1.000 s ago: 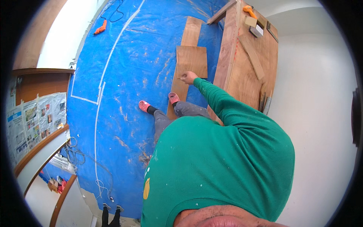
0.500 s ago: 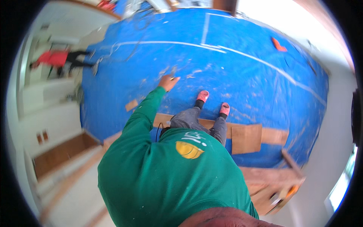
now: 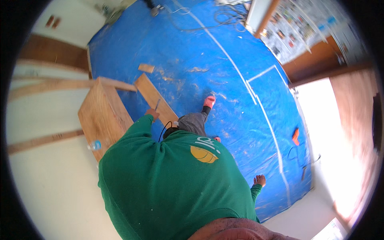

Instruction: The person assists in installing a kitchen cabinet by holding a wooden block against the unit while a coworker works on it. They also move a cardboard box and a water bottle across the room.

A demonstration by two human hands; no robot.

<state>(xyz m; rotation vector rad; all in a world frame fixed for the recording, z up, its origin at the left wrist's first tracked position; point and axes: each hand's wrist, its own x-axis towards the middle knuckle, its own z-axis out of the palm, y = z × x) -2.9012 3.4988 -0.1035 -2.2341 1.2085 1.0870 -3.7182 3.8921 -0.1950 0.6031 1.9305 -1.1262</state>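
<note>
My left hand [image 3: 153, 114] is closed around a slim grey pencil-like stick [image 3: 157, 104], whose end points up and away from the fingers. Below it on the floor runs a long wooden board [image 3: 154, 96], and a wooden box-like bench [image 3: 105, 114] stands just left of that arm. Out to the lower right, my right hand [image 3: 259, 180] hangs above the blue floor sheet [image 3: 224, 104]. Its fingers are loosely bent and somewhat apart, with nothing seen in them.
A small wood piece [image 3: 146, 68] lies past the board. On the bench sits a plastic bottle [image 3: 95, 145]. An orange tool [image 3: 295, 137] with a dark cord rests near the right wall. White tape lines [image 3: 224, 50] cross the sheet, and coiled cable [image 3: 230, 18] lies at the far side.
My body has turned left, so the bench and long board now lie beside my left arm. My left hand still holds the stick. My right hand has come into view; the person in red has left it.
</note>
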